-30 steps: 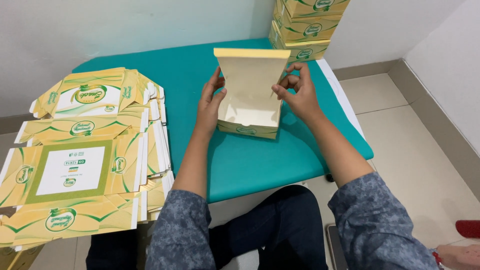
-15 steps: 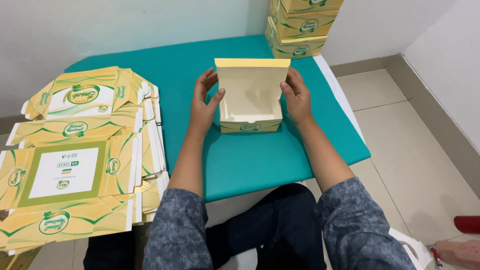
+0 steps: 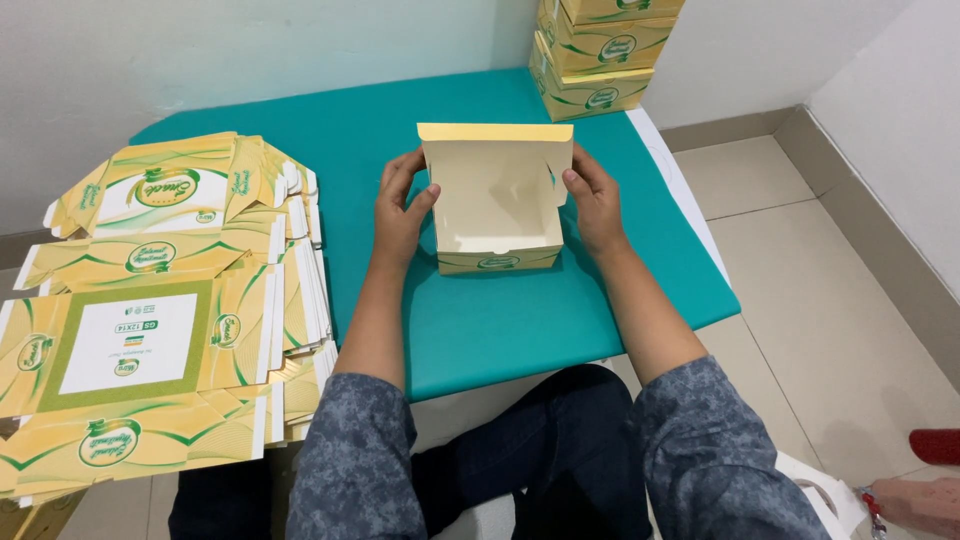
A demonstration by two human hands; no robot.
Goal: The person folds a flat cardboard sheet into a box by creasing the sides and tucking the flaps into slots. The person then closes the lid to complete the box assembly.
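Note:
A folded yellow cardboard box point(image 3: 497, 205) stands on the teal table point(image 3: 520, 320) with its lid up and its plain cream inside showing. My left hand point(image 3: 400, 212) grips the box's left wall, thumb inside the edge. My right hand point(image 3: 592, 195) holds the right wall and its side flap. Both forearms reach out from grey patterned sleeves.
A stack of flat, unfolded yellow-and-green box blanks point(image 3: 150, 310) lies at the left of the table. Several finished boxes point(image 3: 600, 55) are piled at the far right corner against the white wall. Tiled floor lies to the right; another person's hand point(image 3: 915, 500) shows at bottom right.
The box has been set down flat on the table and squared up. Both hands have moved from its upper flaps to its side walls.

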